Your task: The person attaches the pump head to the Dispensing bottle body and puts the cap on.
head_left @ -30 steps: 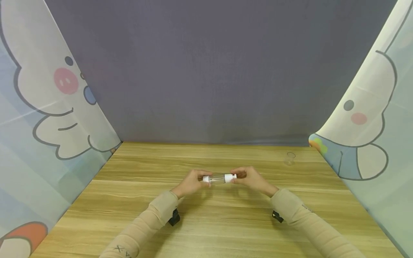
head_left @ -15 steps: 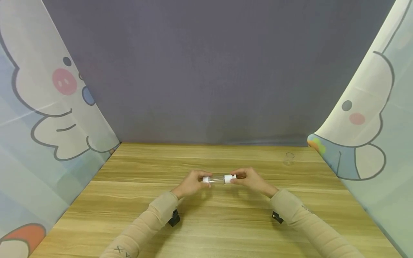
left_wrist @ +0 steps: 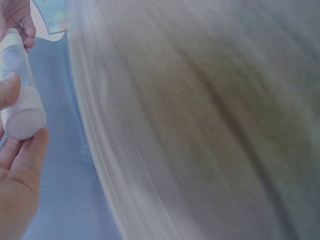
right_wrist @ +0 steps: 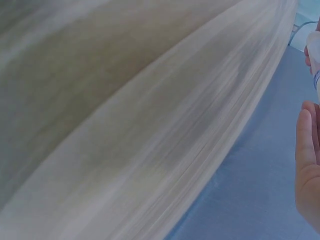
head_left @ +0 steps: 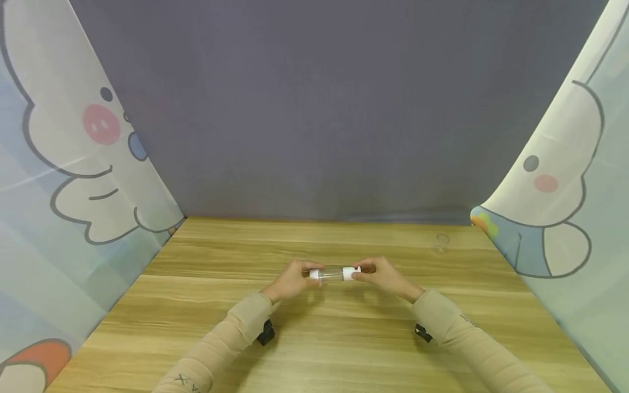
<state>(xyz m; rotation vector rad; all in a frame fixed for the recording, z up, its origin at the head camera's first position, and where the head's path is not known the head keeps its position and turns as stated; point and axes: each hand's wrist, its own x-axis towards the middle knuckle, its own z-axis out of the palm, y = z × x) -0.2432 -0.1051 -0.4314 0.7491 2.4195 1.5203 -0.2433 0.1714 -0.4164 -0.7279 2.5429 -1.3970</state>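
Observation:
A clear pump bottle (head_left: 331,274) with a white base and a white pump head (head_left: 349,273) lies sideways between the two hands, above the table. At its left end the left hand (head_left: 290,281) pinches the white base between thumb and fingers. The right hand (head_left: 385,277) grips the pump head at the other end. In the left wrist view, the bottle's white base (left_wrist: 25,117) faces the camera, with the left thumb lying across its side. Only the edge of the bottle shows in the right wrist view, beside the right hand (right_wrist: 309,160).
A small transparent cup-like piece (head_left: 442,244) stands at the far right of the wooden table (head_left: 324,349). A grey cloth (head_left: 314,109) hangs behind the table. Cartoon-printed curtains (head_left: 64,218) flank both sides.
Both hands keep their grip on the pump bottle in nearly the same spot. The head view shifts slightly.

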